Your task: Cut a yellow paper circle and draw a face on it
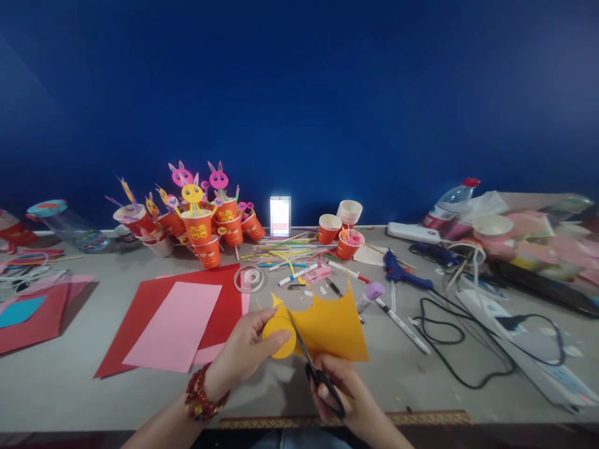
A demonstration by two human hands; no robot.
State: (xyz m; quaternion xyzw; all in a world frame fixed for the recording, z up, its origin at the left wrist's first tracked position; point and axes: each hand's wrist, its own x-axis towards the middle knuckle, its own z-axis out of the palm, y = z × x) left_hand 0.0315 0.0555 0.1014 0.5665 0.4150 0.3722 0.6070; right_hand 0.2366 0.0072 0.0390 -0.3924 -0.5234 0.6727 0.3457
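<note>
My left hand [253, 349], with a red bead bracelet at its wrist, pinches a rounded piece of the yellow paper [337, 327] between thumb and fingers. Black-handled scissors [302, 343] are gripped in my right hand [339, 386], their blades pointing up and left at the paper beside the rounded piece. The larger part of the sheet spreads to the right of the blades, its upper edge cut in curves. Part of the right hand lies behind the scissor handles.
Red and pink sheets [175, 324] lie at left. Behind stand decorated paper cups [196, 227]. Tape [249, 279], markers [402, 325], a purple-capped glue stick [372, 296] and a blue glue gun [405, 274] lie beyond the paper. Cords and a power strip [528, 349] are at right.
</note>
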